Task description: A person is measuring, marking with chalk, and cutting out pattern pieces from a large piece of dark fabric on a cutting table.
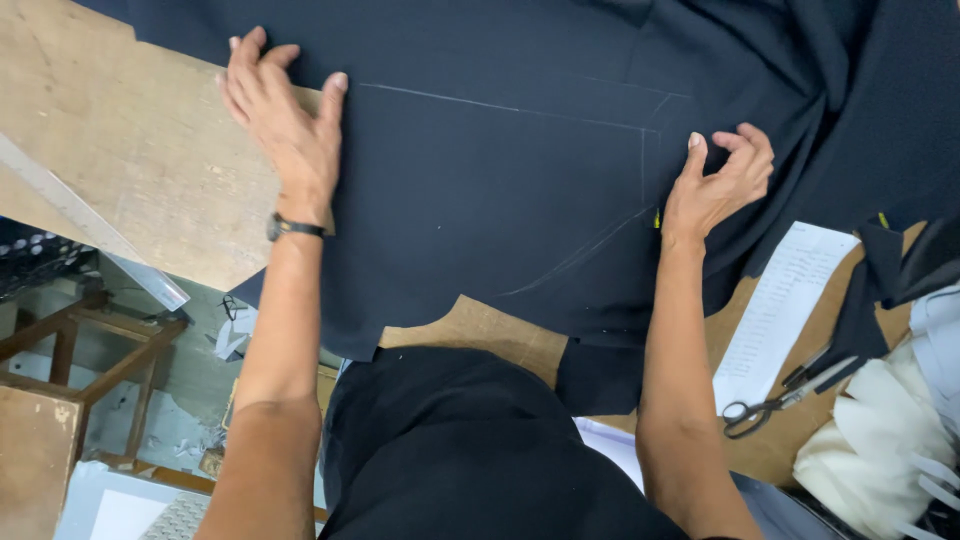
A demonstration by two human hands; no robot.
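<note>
- Head view: the left hand (285, 125) lies flat, fingers (245, 62) spread wide and gripping nothing, pressing the left edge of the dark navy cloth (500, 190) onto the worktop (120, 150).
- The right hand (718, 180) is curled, fingers (752, 140) narrow and pinching a fold of the same cloth where it bunches at the right.
- Between the hands the cloth lies smooth, with chalk lines (520, 108) drawn across it: one long and nearly straight at the far side, one curving toward the near edge.
- This looks like the smoothing and squaring step, before any cutting.
- A next move would call for tension kept even, so the marks stay true.
- Scissors (775, 400) rest on the near right, beside a sheet of paper (780, 310); a clear ruler (100, 240) lies at the left edge.
</note>
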